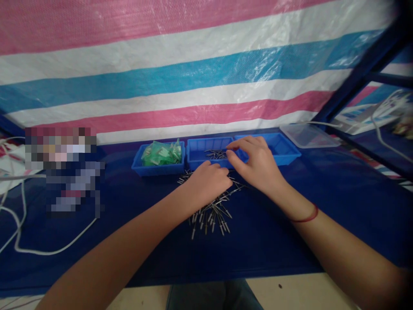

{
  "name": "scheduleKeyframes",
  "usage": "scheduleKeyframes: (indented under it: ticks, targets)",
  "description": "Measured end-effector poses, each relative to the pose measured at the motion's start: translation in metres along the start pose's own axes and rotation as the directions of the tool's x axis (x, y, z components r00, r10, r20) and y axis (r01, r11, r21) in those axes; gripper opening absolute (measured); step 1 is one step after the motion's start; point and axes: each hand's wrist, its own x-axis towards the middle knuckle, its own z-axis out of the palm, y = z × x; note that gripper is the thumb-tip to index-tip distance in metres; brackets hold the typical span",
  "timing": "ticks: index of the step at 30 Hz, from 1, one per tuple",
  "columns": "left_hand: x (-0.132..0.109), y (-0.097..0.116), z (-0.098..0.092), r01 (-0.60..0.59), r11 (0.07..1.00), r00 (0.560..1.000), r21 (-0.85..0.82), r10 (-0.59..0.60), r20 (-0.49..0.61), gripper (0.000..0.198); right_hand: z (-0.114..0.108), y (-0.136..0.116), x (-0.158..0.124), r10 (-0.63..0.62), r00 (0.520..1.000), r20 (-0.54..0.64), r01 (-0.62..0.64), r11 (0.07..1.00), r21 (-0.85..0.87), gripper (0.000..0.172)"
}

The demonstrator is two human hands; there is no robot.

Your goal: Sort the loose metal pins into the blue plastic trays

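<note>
1. A head-worn camera looks down at a table [322, 206] covered in dark blue cloth. A pink, white and blue striped tarp [193, 64] hangs behind its back edge.
2. Three shallow blue trays stand in a row along the back edge. The left tray [138, 165] holds green packets [161, 153]. The middle tray [200, 148] holds a few metal pins [215, 153]. The right tray [284, 148] is partly hidden.
3. A loose pile of pins [211, 217] lies mid-table, between the middle tray and the front edge.
4. The left hand [208, 181] rests knuckles up on the far side of the pile, with its fingers curled down into the pins. I cannot tell whether it grips any.
5. The right hand [258, 165], with a red thread [306, 217] at the wrist, reaches over the front wall of the middle tray. Its thumb and forefinger are drawn close, just beside the pins there. Whether a pin is pinched between them cannot be told.
6. Judging by this, pins are being carried from the pile to the middle tray. A further move would call for a fine fingertip pinch on a single thin pin, lifted clear of its neighbours and over the low tray wall.
7. A clear plastic lid [306, 134] sits by the right tray. A white cable [48, 249] loops near the left edge.
</note>
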Motion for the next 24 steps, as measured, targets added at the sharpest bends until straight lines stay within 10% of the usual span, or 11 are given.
scheduleKeyframes:
  ticks: [24]
  targets:
    - [0.006,0.010,0.012,0.101,0.994,0.995,-0.038,-0.101,-0.017,0.022,0.002,-0.006,-0.003,-0.028,0.993,0.114,0.021,0.997,0.069,0.012]
